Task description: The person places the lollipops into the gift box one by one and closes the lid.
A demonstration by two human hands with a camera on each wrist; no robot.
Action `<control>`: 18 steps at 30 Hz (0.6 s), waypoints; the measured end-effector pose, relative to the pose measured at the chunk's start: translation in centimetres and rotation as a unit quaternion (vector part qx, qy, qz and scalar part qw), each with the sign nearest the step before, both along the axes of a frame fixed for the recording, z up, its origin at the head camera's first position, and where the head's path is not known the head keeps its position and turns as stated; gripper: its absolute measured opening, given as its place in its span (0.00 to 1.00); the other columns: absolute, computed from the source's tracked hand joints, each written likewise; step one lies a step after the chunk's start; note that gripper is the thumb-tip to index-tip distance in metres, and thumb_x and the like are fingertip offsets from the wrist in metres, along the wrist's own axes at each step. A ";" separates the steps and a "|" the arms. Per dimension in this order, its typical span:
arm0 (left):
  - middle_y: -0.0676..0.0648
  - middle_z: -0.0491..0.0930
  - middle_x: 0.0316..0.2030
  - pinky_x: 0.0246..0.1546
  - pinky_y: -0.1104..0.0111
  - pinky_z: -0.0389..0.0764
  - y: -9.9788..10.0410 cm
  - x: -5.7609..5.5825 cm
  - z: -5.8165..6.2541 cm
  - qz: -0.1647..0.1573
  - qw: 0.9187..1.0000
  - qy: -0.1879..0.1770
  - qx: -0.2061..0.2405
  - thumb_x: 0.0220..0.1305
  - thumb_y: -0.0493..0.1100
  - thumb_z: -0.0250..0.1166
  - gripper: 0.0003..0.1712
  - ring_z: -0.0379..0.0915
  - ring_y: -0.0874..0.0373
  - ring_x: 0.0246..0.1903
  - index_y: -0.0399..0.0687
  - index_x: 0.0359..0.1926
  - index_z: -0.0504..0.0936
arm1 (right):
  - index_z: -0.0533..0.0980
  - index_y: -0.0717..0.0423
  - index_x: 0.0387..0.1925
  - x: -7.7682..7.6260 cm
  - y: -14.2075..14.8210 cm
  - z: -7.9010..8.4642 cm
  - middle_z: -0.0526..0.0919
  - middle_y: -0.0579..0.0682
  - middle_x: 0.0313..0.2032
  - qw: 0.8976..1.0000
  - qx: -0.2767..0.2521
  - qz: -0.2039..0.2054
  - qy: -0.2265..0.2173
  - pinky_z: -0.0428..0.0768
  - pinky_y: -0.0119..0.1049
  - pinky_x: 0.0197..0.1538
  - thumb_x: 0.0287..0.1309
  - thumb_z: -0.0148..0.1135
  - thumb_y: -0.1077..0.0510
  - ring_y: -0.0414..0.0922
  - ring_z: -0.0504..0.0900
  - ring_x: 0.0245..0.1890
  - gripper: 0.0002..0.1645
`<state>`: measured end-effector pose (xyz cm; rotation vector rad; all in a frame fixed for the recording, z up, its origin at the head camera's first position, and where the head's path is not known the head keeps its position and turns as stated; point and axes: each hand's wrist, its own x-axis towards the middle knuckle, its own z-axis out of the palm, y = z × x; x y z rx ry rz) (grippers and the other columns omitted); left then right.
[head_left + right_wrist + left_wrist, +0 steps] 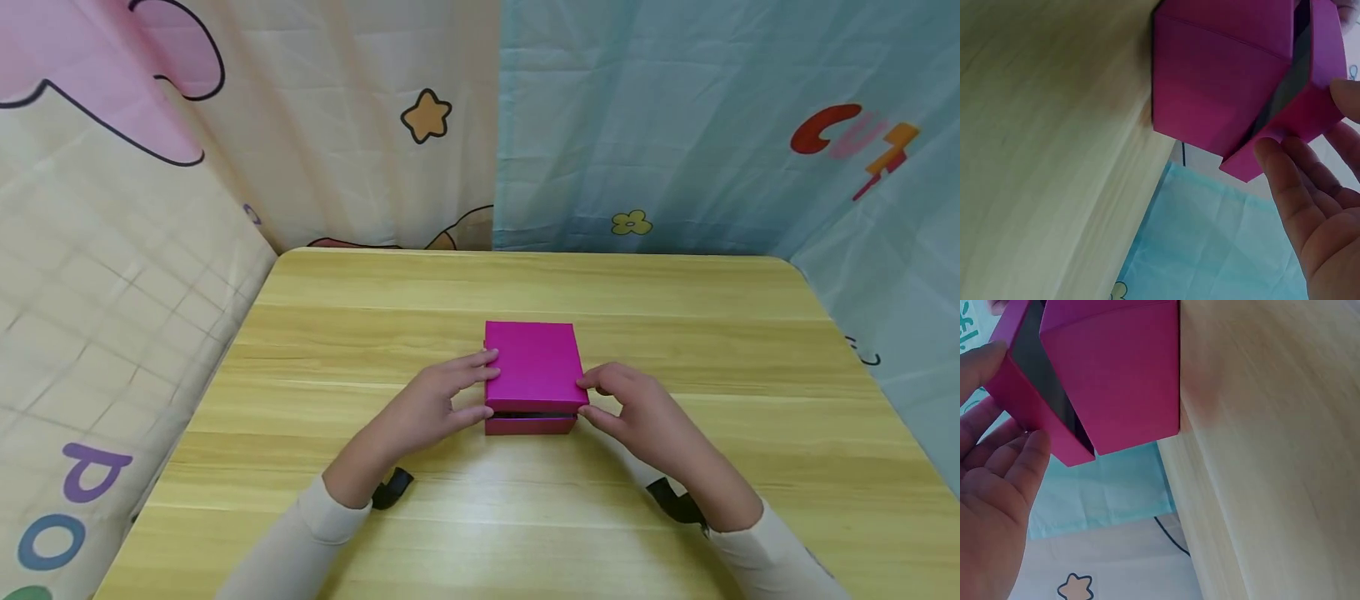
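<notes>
A bright pink square box stands on the table, its lid [532,362] tilted with the near edge raised above the box base [528,426]. A dark gap shows between them at the front. My left hand [435,404] grips the lid's left side, thumb near the front corner and fingers along the edge. On the opposite side my right hand [641,408] holds the lid by its right front corner, thumb low and fingertips at the edge. In both wrist views the gap under the lid [1029,400] narrows toward the far end, and the base [1216,81] sits upright.
The wood-grain table [360,333] extends around the box on all sides. Printed curtains [360,125] hang behind the table and along its left and right sides. Black straps [393,488] circle both wrists below the cream sleeves.
</notes>
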<state>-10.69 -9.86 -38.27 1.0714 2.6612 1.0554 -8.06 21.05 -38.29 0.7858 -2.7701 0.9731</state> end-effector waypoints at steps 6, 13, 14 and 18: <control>0.48 0.65 0.71 0.62 0.62 0.72 0.2 0.5 0.1 -0.006 0.999 0.018 -0.032 0.63 0.44 0.71 0.31 0.63 0.53 0.68 0.44 0.66 0.76 | 0.80 0.51 0.43 0.1 0.0 -0.4 0.83 0.44 0.44 1.000 0.023 0.018 0.008 0.84 0.44 0.47 0.51 0.76 0.64 0.47 0.83 0.45 0.17; 0.48 0.67 0.70 0.61 0.62 0.73 0.3 0.7 0.2 -0.005 0.998 0.042 -0.041 0.62 0.45 0.72 0.30 0.65 0.53 0.67 0.42 0.64 0.78 | 0.80 0.50 0.44 0.2 0.0 -0.4 0.82 0.44 0.44 0.999 0.034 0.026 0.001 0.84 0.43 0.48 0.51 0.75 0.65 0.45 0.82 0.46 0.18; 0.48 0.68 0.70 0.61 0.62 0.72 0.3 0.8 0.2 -0.005 0.998 0.044 -0.042 0.62 0.45 0.72 0.30 0.65 0.53 0.67 0.42 0.63 0.78 | 0.80 0.50 0.44 0.1 0.0 -0.4 0.82 0.43 0.44 0.999 0.034 0.027 0.001 0.84 0.43 0.48 0.52 0.75 0.65 0.45 0.82 0.46 0.18; 0.47 0.68 0.69 0.61 0.62 0.73 0.4 1.0 0.3 0.000 0.998 0.049 -0.050 0.61 0.45 0.73 0.30 0.66 0.52 0.67 0.42 0.63 0.78 | 0.80 0.50 0.44 0.0 0.1 -0.6 0.82 0.44 0.44 0.999 0.032 0.035 0.006 0.84 0.43 0.48 0.52 0.75 0.65 0.46 0.83 0.46 0.18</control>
